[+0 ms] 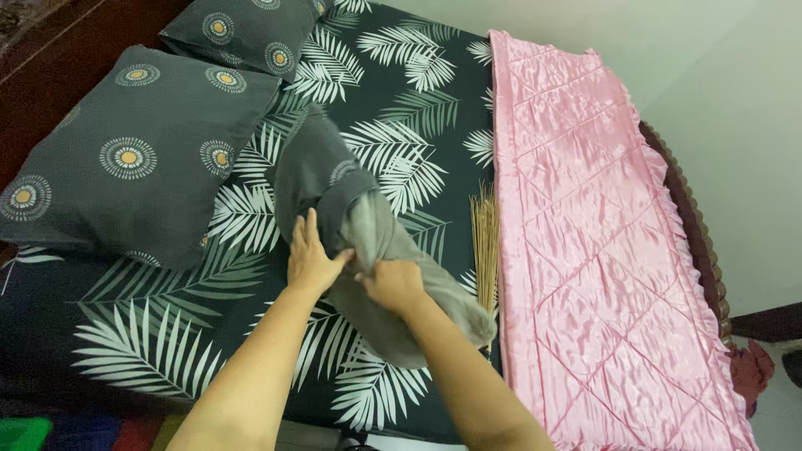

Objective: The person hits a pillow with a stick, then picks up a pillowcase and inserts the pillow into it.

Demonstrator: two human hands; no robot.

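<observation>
As the person leaned over the near edge of the bed (418, 108), both hands were engaged on a grey bolster (393, 276) lying diagonally across the middle of the leaf-patterned sheet. The left hand (311, 260) was closed over the rim of the dark grey cover (313, 171), which sheathed the far end of the bolster. The right hand (393, 284) gripped the lighter, bare part just below that rim, fingers pinched on the cloth. The near end of the bolster lay uncovered and pointed toward the right, close to a bundle of thin broom sticks (484, 238).

Judged from this arrangement, the step in hand was working the cover along the bolster, with roughly half its length sheathed. Whether the cover was going on or coming off could not be told from this view. The next move would appear to call for one hand to hold the filling steady while the other shifted the cover rim evenly, without bunching.

Two patterned pillows (134, 150) sat at the far left. A pink quilted blanket (601, 234) covered the right side of the bed.
</observation>
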